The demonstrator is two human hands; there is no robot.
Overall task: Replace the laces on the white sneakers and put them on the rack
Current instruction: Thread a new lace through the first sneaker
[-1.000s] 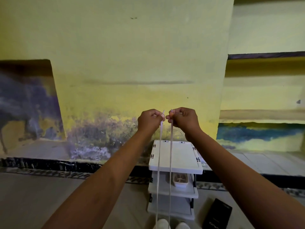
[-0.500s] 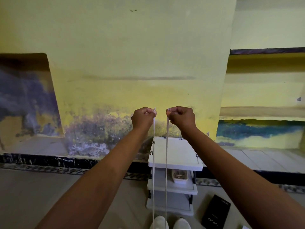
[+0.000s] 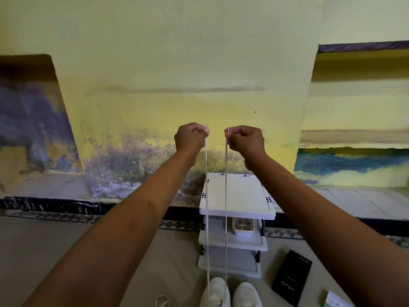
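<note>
Curled fingers of the left hand and right hand each pinch one tip of a thin white lace, whose strands hang taut to, apparently, the left white sneaker before the white three-tier plastic rack.

Single head-worn wide-angle view, facing forward and slightly down toward a yellow wall. Both forearms reach out from the bottom corners at close range. A white rack on the floor stands beyond them, lower centre.
</note>
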